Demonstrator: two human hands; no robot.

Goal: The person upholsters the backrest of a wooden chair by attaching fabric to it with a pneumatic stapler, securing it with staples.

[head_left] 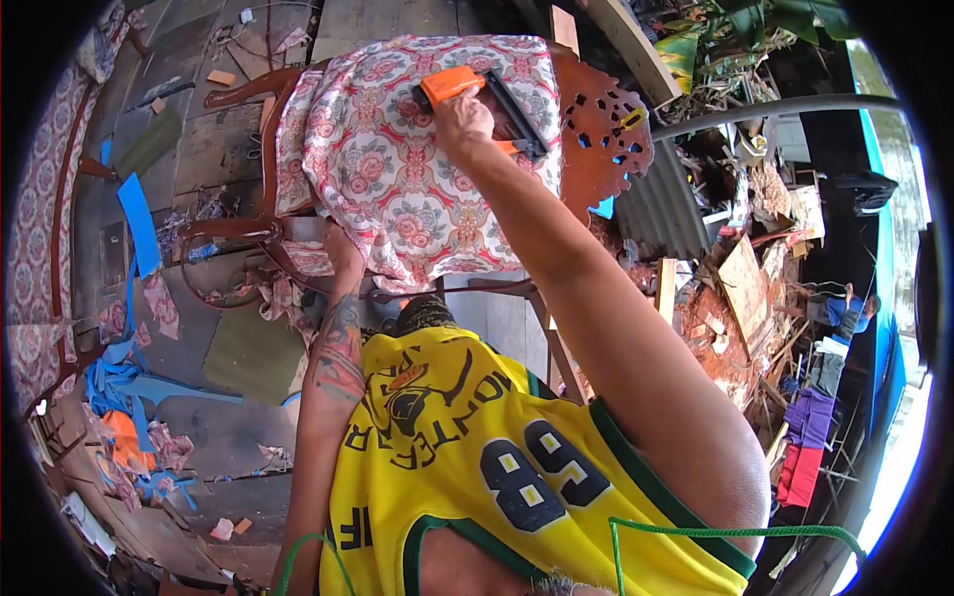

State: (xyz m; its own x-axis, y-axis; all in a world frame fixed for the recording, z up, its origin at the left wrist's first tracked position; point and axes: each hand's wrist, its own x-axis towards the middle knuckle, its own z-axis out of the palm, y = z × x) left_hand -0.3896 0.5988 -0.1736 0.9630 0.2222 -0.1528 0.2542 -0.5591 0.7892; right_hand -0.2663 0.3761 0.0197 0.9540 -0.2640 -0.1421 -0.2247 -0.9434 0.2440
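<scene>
My right hand [465, 121] is closed around the handle of an orange and black staple gun [452, 81]. The tool lies over floral fabric [412, 214] that drapes across a wooden chair, its long black part angled to the right. At the near left edge of the cloth is my left hand [343, 248], touching the fabric beside a chair leg [234, 228]. Its fingers are hidden by the cloth and the frame. To the right of the fabric, the chair's carved, pierced wooden back [601, 124] shows.
A second floral-covered seat [40, 228] stands at the far left. Blue strips [139, 377], fabric scraps and a green cloth piece [256, 353] litter the plank floor. A grey hose [775, 105] runs rightward from the chair back. Corrugated sheet [661, 204] and wood debris lie right.
</scene>
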